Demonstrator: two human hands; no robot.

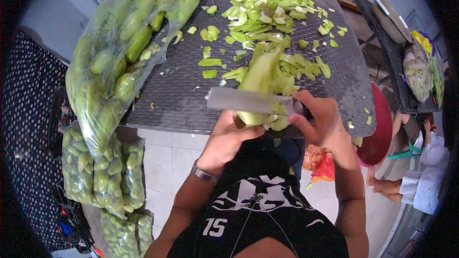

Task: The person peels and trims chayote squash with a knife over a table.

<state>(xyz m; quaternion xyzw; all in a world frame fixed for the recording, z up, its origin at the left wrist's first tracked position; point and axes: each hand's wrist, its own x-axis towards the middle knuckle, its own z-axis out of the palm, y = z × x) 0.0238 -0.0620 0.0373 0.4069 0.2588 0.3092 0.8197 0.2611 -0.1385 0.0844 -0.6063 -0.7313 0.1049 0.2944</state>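
My left hand (232, 136) is wrapped round the lower end of a long, pale green peeled vegetable (260, 74), its exact kind unclear. It is tilted over the table's near edge. In my right hand (321, 120) is a wide-bladed knife (239, 100), its blade lying across the vegetable and slightly blurred. The fingers cover most of the handle. Just beyond the vegetable, a heap of green peelings (263, 12) spreads over the dark woven-pattern table (177, 95), with loose scraps scattered round it.
A large clear bag of green vegetables (119, 48) lies on the table's left side. Several more filled bags (107, 177) stand below it. To the right are a red round seat (375, 129), a dark side table with bagged produce (418, 71), and another person (425, 177).
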